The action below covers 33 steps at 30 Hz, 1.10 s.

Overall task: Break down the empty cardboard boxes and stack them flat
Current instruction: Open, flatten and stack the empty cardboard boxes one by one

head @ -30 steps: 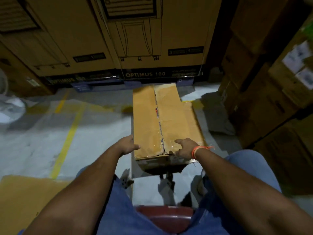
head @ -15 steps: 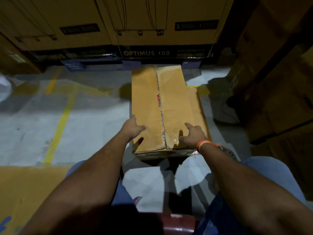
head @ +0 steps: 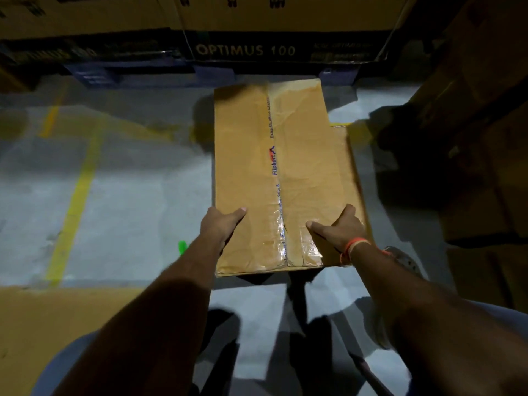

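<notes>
Fingers of the left hand (head: 221, 228) and right hand (head: 340, 232) grip the taped box's (head: 251, 155) sides; it looks unbroken, with flattened cardboard (head: 37, 324) lying nearby

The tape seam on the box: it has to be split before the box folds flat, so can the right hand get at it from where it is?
Probably yes. The right hand grips the box beside the tape seam, thumb pointing toward it, nothing between.

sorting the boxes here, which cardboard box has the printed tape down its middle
The box on the floor that both hands hold at its near end. The big boxes behind it carry OPTIMUS 100 print instead.
</notes>
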Available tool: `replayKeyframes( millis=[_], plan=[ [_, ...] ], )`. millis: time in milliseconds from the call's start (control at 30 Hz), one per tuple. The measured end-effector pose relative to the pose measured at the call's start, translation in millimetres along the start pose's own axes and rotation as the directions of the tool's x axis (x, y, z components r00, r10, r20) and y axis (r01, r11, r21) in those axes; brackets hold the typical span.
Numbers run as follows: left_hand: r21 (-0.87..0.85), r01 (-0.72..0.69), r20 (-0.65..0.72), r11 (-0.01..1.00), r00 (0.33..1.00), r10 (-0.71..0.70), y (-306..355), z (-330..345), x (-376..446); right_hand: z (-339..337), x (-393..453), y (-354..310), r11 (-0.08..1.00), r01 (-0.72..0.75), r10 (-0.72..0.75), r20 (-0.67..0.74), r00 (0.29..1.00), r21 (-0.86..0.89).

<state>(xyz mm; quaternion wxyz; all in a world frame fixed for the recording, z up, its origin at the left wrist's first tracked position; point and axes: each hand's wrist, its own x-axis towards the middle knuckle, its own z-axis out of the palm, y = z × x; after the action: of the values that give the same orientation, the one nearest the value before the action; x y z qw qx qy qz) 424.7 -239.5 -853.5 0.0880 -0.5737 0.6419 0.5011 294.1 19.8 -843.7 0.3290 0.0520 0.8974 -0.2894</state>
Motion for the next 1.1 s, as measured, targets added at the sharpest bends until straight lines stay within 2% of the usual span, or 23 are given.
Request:
replayKeyframes(
  millis=[67, 200, 300, 367, 433, 467, 533, 633, 700, 733, 767, 833, 900, 933, 1000, 1033, 1100],
  plan=[
    [0.078, -0.024, -0.061, 0.997, 0.998, 0.029, 13.8, -7.1, -16.0, 2.8, -4.8, -1.8, 0.998, 0.029, -0.029, 0.004, 1.000, 0.061],
    [0.365, -0.048, -0.215, 0.930, 0.967, 0.135, 43.8, -38.5, -44.6, 15.1, -16.5, -12.0, 0.976, 0.093, -0.103, 0.043, 0.994, 0.195],
    [0.610, -0.031, -0.306, 0.792, 0.912, 0.272, 76.6, -68.1, -79.4, 17.0, -17.4, -23.2, 0.934, 0.112, -0.169, 0.144, 0.975, 0.339],
    [0.713, -0.058, -0.300, 0.699, 0.875, 0.379, 94.6, -77.7, -103.2, 14.5, -14.2, -30.3, 0.955, 0.061, -0.145, 0.275, 0.950, 0.292],
    [0.718, -0.156, -0.234, 0.678, 0.864, 0.446, 98.3, -69.5, -121.7, 15.5, -16.6, -43.4, 0.987, 0.076, -0.122, 0.357, 0.926, 0.140],
    [0.695, -0.235, -0.171, 0.679, 0.864, 0.474, 93.9, -59.4, -127.0, 16.0, -22.0, -51.6, 0.986, 0.116, -0.152, 0.350, 0.924, 0.123],
    [0.632, -0.408, -0.024, 0.659, 0.839, 0.543, 79.4, -33.3, -127.8, 17.7, -26.2, -58.4, 0.963, 0.120, -0.193, 0.308, 0.932, 0.240],
    [0.604, -0.561, 0.183, 0.566, 0.789, 0.586, 64.1, -3.8, -118.0, 12.1, -21.4, -41.4, 0.895, 0.005, -0.134, 0.258, 0.957, 0.446],
    [0.596, -0.617, 0.250, 0.514, 0.751, 0.611, 58.6, 3.3, -104.0, -0.3, -34.1, -36.4, 0.886, 0.040, -0.128, 0.160, 0.979, 0.462],
    [0.579, -0.637, 0.251, 0.510, 0.734, 0.631, 57.1, 4.8, -98.7, -9.4, -46.2, -39.5, 0.899, 0.115, -0.163, 0.079, 0.983, 0.421],
    [0.568, -0.634, 0.216, 0.524, 0.730, 0.649, 55.8, 5.9, -92.2, -16.0, -53.5, -42.1, 0.915, 0.211, -0.229, 0.010, 0.973, 0.345],
    [0.567, -0.506, 0.009, 0.650, 0.793, 0.610, 52.5, 2.4, -81.5, -19.2, -58.8, -45.8, 0.913, 0.374, -0.369, -0.060, 0.927, 0.161],
    [0.441, -0.281, -0.207, 0.852, 0.892, 0.401, 46.2, -7.2, -70.6, -16.7, -52.1, -50.7, 0.912, 0.410, -0.408, -0.077, 0.910, 0.011],
    [0.315, -0.184, -0.233, 0.931, 0.936, 0.264, 42.2, -12.9, -64.8, -15.4, -47.7, -53.1, 0.933, 0.359, -0.358, -0.063, 0.931, -0.003],
    [0.029, -0.068, -0.149, 0.997, 0.986, 0.071, 38.7, -21.2, -59.6, -13.3, -37.8, -54.1, 0.967, 0.247, -0.246, -0.024, 0.969, 0.063],
    [-0.061, -0.039, -0.095, 0.997, 0.995, 0.033, 39.9, -22.2, -59.5, -15.2, -38.0, -54.4, 0.970, 0.220, -0.221, -0.008, 0.975, 0.103],
    [-0.091, -0.025, -0.061, 0.996, 0.998, 0.019, 45.9, -19.4, -65.5, -17.9, -37.5, -48.2, 0.959, 0.252, -0.255, -0.001, 0.967, 0.131]
  ],
)
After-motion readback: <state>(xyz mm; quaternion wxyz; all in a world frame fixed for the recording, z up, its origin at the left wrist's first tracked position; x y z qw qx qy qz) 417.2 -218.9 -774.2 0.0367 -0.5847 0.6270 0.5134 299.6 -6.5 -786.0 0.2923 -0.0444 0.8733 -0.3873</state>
